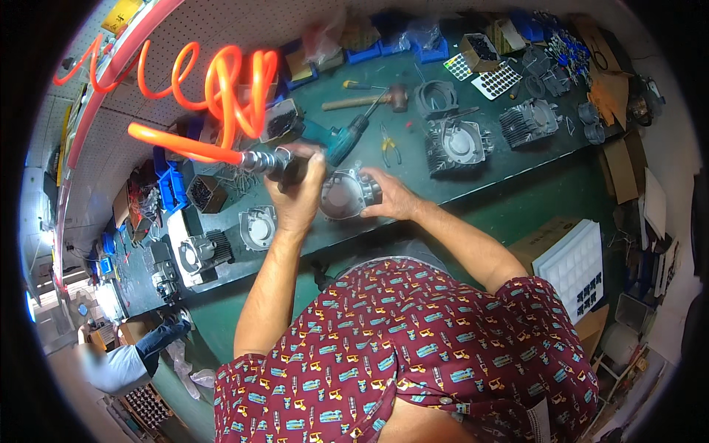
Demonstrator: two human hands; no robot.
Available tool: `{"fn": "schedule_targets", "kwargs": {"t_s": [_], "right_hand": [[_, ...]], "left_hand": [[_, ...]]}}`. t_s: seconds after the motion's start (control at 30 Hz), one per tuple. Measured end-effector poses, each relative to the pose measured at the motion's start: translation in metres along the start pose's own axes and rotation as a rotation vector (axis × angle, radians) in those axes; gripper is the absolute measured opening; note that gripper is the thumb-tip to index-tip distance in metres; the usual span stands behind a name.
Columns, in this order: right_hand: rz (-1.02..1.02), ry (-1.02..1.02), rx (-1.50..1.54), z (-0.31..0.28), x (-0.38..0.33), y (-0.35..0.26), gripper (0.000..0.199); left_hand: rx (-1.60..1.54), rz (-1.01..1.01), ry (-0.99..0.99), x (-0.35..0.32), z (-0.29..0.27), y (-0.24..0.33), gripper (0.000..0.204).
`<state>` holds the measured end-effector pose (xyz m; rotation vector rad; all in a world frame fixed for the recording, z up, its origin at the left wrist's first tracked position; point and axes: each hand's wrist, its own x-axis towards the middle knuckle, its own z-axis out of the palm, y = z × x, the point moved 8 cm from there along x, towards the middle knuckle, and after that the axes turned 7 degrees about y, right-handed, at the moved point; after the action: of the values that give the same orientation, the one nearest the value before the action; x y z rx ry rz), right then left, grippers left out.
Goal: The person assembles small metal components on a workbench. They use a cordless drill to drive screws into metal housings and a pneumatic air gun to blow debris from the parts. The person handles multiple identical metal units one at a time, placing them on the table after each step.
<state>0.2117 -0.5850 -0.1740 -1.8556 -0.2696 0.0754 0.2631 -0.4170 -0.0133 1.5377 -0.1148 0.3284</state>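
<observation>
My left hand is closed around a dark air tool, whose metal coupling joins an orange coiled hose. The tool's working end is hidden by the hand. At the bench's near edge my right hand grips the right side of a round grey metal casting, fingers on its far side and thumb near its front. The casting's broad round face is turned up. Just beyond it, a teal power drill lies with its long bit pointing away. Left of my left forearm sits another grey casting.
On the green bench lie a wooden-handled mallet, yellow-handled pliers and a screwdriver. Finned engine parts stand right, another left. Blue bins line the back. Another person is at lower left.
</observation>
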Motion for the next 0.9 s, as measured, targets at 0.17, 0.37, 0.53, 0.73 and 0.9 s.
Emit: {"fn": "schedule_targets", "kwargs": {"t_s": [0.17,0.37,0.53,0.73,0.9], "right_hand": [[-0.01,0.002,-0.01,0.0,0.001,-0.001,0.093],[-0.047,0.027,-0.024,-0.001,0.0,-0.005,0.091],[-0.048,0.041,-0.001,0.001,0.0,-0.001,0.091],[-0.003,0.033,-0.029,0.002,-0.001,-0.001,0.092],[0.036,0.018,-0.011,0.004,-0.001,0.002,0.093]], "left_hand": [[0.064,0.008,-0.069,0.005,0.01,0.006,0.011],[0.028,0.041,-0.003,0.006,0.0,0.002,0.011],[-0.039,0.065,0.053,-0.006,-0.013,0.017,0.023],[-0.067,0.079,0.092,-0.046,-0.058,0.036,0.026],[-0.14,0.064,0.121,-0.07,-0.068,0.029,0.026]]}}
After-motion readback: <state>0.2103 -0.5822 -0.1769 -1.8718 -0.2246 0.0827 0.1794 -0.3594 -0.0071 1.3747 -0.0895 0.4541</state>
